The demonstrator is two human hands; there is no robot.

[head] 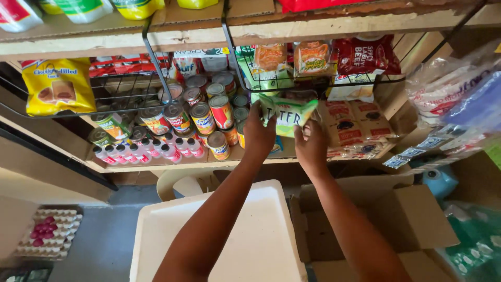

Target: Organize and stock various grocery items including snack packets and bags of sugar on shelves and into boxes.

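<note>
Between both hands, green packet

We have open air over the white foam box lid and the open cardboard box, so our arms reach up freely. At the shelf room is tight: tin cans crowd the left, stacked brown packets the right, and the black wire basket hangs just above our left hand and right hand, which share the gap between with a green packet.
</note>
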